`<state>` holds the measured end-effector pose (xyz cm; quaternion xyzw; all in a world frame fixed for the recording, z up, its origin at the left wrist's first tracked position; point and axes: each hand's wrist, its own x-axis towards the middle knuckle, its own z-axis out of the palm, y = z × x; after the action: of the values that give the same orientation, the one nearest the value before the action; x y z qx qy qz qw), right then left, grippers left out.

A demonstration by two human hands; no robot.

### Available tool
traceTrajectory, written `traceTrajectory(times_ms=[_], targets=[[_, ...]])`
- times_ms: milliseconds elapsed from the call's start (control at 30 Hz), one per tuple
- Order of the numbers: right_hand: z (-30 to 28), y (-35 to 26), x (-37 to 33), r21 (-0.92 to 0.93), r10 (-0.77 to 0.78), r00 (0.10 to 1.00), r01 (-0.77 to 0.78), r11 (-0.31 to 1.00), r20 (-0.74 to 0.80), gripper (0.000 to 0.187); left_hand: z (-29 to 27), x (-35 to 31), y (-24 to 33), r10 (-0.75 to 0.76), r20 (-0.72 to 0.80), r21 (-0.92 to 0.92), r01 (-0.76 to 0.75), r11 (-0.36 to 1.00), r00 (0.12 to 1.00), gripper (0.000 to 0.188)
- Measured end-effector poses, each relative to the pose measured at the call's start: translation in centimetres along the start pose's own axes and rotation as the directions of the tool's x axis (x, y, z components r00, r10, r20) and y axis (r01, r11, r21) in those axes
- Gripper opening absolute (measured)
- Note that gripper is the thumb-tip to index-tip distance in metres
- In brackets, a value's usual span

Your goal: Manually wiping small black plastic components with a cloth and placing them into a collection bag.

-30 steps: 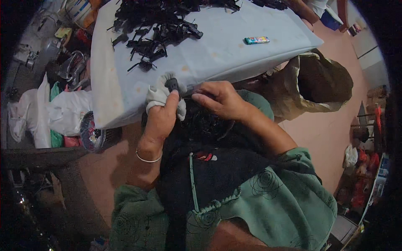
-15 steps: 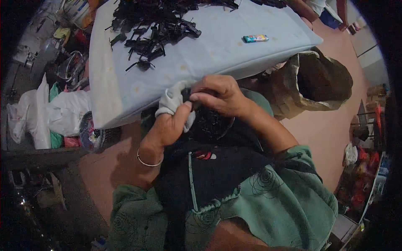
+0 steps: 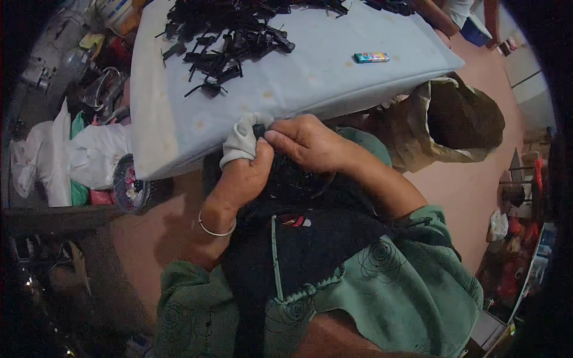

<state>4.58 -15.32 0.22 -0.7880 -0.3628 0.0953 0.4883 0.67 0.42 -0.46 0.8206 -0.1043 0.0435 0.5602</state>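
Just off the near edge of the pale-covered table (image 3: 334, 83), my left hand (image 3: 242, 173) is closed on a small black part (image 3: 259, 129). A whitish cloth (image 3: 237, 144) wraps around the fingers of that hand and hides most of them. My right hand (image 3: 310, 143) meets it from the right, thumb and forefinger pinched together at the edge of the black part. Whether a finer bit sits in that pinch cannot be seen. Below the hands, more dark pieces (image 3: 292, 179) rest on my black apron (image 3: 322, 238). A heap of similar black plastic parts (image 3: 227, 45) with thin protruding strips covers the table's far left.
A colourful lighter-sized packet (image 3: 371, 57) lies on the table's right side. An open brown sack (image 3: 459, 119) stands at the right. White bags (image 3: 98, 158) and a mesh basket (image 3: 131, 185) are at the left. Another person's arm (image 3: 433, 15) shows at the far right corner.
My right fingers have pulled slightly back and down from the left hand, so the black part shows more. The cloth end below my left hand is no longer visible. The view has shifted a little.
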Motion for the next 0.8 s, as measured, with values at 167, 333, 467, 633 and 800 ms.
traceTrajectory(times_ms=[167, 333, 467, 633, 800], targets=[[2.1, 0.8, 0.4, 0.148, 0.063, 0.996, -0.053, 0.988, -0.06, 0.026, -0.1, -0.2, -0.3, 0.2, -0.034, 0.264, -0.184, 0.947, 0.979, 0.025], [4.4, 1.6, 1.2, 0.209, 0.045, 0.988, -0.014, 0.978, -0.147, 0.023, -0.5, -0.7, -1.3, 0.194, -0.084, 0.251, -0.168, 0.953, 0.977, 0.025], [4.7, 1.9, 1.9, 0.229, 0.041, 0.99, -0.01, 0.973, -0.135, 0.027, -0.5, -0.8, -1.9, 0.155, -0.142, 0.203, -0.125, 0.971, 0.978, 0.026], [1.0, 0.8, 3.8, -0.008, 0.134, 0.989, -0.134, 0.991, 0.055, 0.028, -0.9, -1.1, -3.5, -0.02, -0.17, 0.03, 0.026, 0.999, 0.985, 0.027], [1.8, 2.8, 9.1, -0.524, -0.107, 0.948, -0.069, 0.849, -0.298, 0.026, -1.1, -1.5, -4.5, 0.204, 0.31, 0.464, -0.335, 0.82, 0.929, 0.034]])
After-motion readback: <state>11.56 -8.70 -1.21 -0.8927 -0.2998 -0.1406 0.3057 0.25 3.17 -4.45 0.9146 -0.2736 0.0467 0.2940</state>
